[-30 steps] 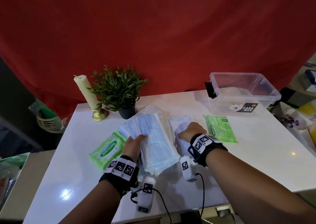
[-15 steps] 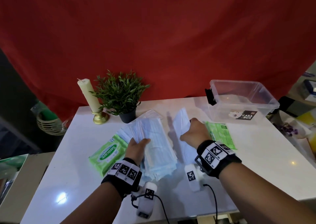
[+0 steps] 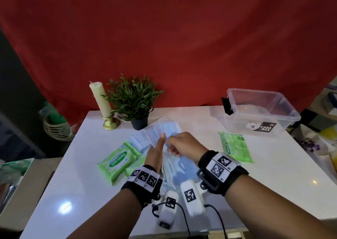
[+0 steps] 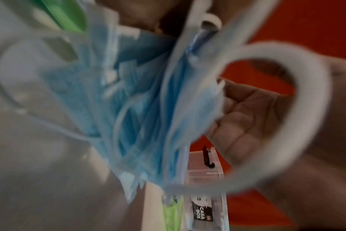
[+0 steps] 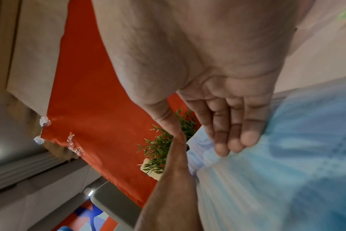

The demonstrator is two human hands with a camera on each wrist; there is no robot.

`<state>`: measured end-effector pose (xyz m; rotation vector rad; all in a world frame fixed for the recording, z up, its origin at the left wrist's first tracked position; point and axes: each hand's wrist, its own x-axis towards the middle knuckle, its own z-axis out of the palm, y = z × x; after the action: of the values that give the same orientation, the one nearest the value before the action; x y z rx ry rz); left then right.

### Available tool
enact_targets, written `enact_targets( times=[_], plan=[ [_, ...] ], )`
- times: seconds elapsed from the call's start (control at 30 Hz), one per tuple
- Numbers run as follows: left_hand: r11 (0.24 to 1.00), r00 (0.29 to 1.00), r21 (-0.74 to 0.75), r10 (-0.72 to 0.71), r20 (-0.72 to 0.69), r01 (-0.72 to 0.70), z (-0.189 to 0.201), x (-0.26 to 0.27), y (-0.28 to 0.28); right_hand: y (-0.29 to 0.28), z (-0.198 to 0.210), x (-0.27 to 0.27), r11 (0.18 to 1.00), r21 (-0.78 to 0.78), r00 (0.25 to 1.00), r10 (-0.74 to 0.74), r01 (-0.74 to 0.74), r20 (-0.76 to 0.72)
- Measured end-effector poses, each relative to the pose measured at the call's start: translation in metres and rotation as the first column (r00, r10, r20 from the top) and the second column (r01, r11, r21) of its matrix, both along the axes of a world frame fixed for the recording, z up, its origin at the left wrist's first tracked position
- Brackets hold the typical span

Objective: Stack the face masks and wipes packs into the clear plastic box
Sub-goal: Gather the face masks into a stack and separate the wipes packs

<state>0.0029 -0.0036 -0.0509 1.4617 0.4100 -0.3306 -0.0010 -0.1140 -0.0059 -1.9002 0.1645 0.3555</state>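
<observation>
A bundle of blue face masks (image 3: 179,167) sits between my two hands at the middle of the white table (image 3: 273,175). My left hand (image 3: 158,147) stands on edge against its left side, thumb straight; its fingers are hidden. My right hand (image 3: 175,147) presses straight fingers (image 5: 235,134) against the masks (image 5: 286,156). The left wrist view shows the masks (image 4: 148,109) on edge, ear loops dangling. More masks (image 3: 164,129) lie fanned out behind. One green wipes pack (image 3: 118,160) lies left, another (image 3: 235,149) right. The clear plastic box (image 3: 260,111) stands far right, nothing in it.
A potted plant (image 3: 133,100) and a candle (image 3: 100,100) on a brass holder stand at the back left of the table. A red curtain hangs behind. Cluttered items lie off the table's right edge (image 3: 310,144).
My right hand carried its masks leftward and brought them against the pile at my left hand. The left hand turned onto its edge. My head view shifted slightly.
</observation>
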Motion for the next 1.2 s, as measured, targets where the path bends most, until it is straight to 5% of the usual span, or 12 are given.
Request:
enact_targets(
  times=[0.07,0.17,0.3,0.43,0.6,0.8,1.0,1.2],
  plan=[
    [0.998,0.999,0.050,0.022,0.048,-0.025,-0.001,-0.003,0.012,0.005,0.003,0.002,0.981,0.192,0.998,-0.021,0.030,-0.052],
    [0.994,0.992,0.003,0.106,0.061,-0.106,-0.004,-0.007,0.034,0.013,0.004,0.016,0.951,0.253,0.984,-0.179,0.175,-0.011],
    [0.976,0.978,-0.059,0.210,-0.016,-0.210,-0.008,-0.012,0.073,0.015,-0.009,0.049,0.946,0.129,0.955,-0.295,0.297,-0.037],
    [0.952,0.960,-0.127,0.273,-0.053,-0.278,-0.007,-0.022,0.107,0.022,-0.032,0.075,0.970,-0.031,0.956,-0.244,0.242,-0.162],
    [0.933,0.944,-0.146,0.324,-0.066,-0.330,-0.007,-0.035,0.133,0.034,-0.052,0.091,0.966,0.005,0.928,-0.247,0.258,-0.278],
    [0.920,0.931,-0.140,0.360,-0.066,-0.366,-0.009,-0.040,0.143,0.025,-0.104,0.135,0.925,-0.320,0.953,-0.264,0.206,-0.148],
    [0.926,0.937,-0.140,0.344,-0.068,-0.350,-0.009,-0.036,0.139,0.040,-0.054,0.107,0.936,-0.304,0.956,-0.237,0.177,-0.174],
    [0.946,0.953,-0.124,0.296,-0.061,-0.301,-0.007,-0.024,0.131,0.015,-0.046,0.098,0.951,-0.181,0.941,-0.284,0.251,-0.182]
  ],
)
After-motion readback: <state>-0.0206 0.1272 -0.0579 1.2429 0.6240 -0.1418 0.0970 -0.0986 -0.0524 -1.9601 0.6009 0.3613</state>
